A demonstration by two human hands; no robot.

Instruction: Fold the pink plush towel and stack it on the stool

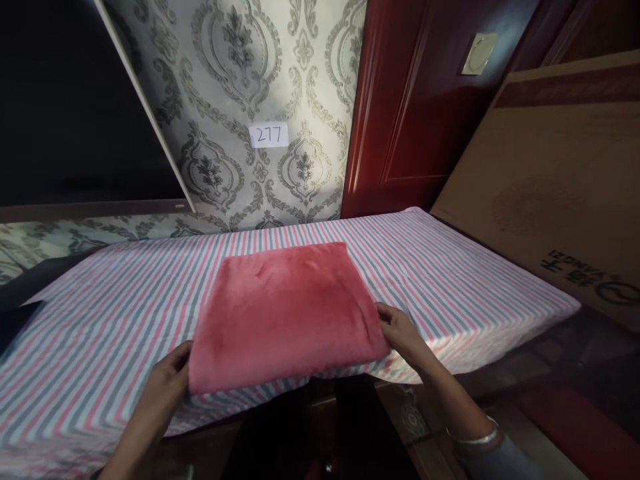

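Note:
A pink plush blanket, folded into a flat, roughly rectangular pad, lies near the front edge of a striped cloth. Its front edge is a thick, rounded fold, and its top has a few small dents. At the blanket's near left corner, my left hand pinches the side, with the fingertips partly hidden. My right hand grips the right side close to the front corner, its fingers curled against the edge.
A dark screen stands at the back left before patterned wallpaper, which bears a paper label reading 277. A large cardboard box leans at the right, next to a red wooden panel. A dark object sits at the left edge.

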